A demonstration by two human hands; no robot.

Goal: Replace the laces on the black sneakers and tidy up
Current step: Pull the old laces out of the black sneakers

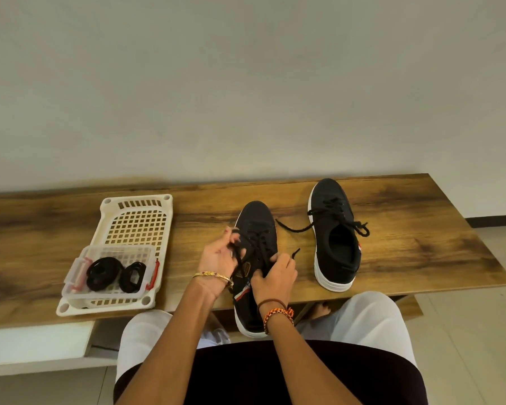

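Left fingers (231,236) pinch lace (240,255); right hand (275,276) grips near sneaker (256,226).

My left hand (216,257): bare, forearm unsleeved; a thin gold bangle (214,276) with small red and pale accents sits at the wrist. My right hand (275,280): bare, forearm unsleeved; two wrist items, a plain brown band (270,302) and below it a braided orange, red and dark thread bracelet (278,315) with a knot. Legs: white trousers (371,323). Torso: dark, near-black top (260,375).
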